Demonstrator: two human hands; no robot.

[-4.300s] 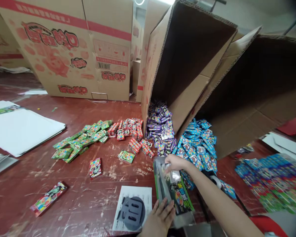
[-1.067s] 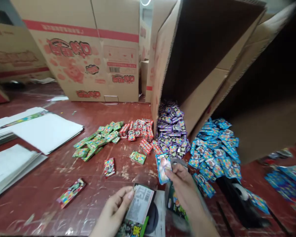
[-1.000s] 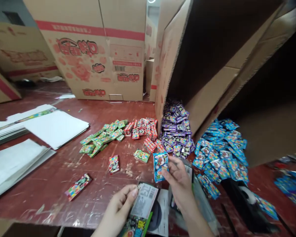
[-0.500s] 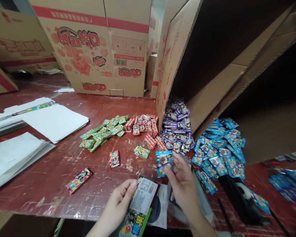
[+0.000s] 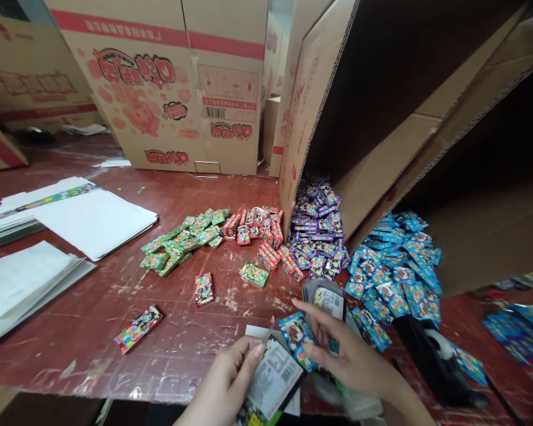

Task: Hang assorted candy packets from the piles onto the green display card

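My left hand (image 5: 228, 376) pinches a flat printed pouch (image 5: 273, 378) by its upper left edge; a pale label with a barcode faces up, and green print shows below. My right hand (image 5: 355, 358) is closed on a small blue candy packet (image 5: 295, 336), its thumb at the lower end. The packet sits tilted at the pouch's upper right edge; whether it is inside or only against it I cannot tell. Behind and under my right hand lies clear plastic packaging with a labelled pouch (image 5: 331, 300), partly hidden.
Heaps of green (image 5: 182, 241), red (image 5: 262, 225), purple (image 5: 317, 231) and blue candy packets (image 5: 393, 266) lie across the red table (image 5: 93, 355). A tipped carton (image 5: 313, 89) stands over the right heaps. White sheets (image 5: 98, 222) are at left; a black item (image 5: 444, 361) lies right.
My right hand has brought the blue packet down to the pouch, tilting it. The pouch has moved slightly right and turned. The clear packaging behind my right hand now shows more.
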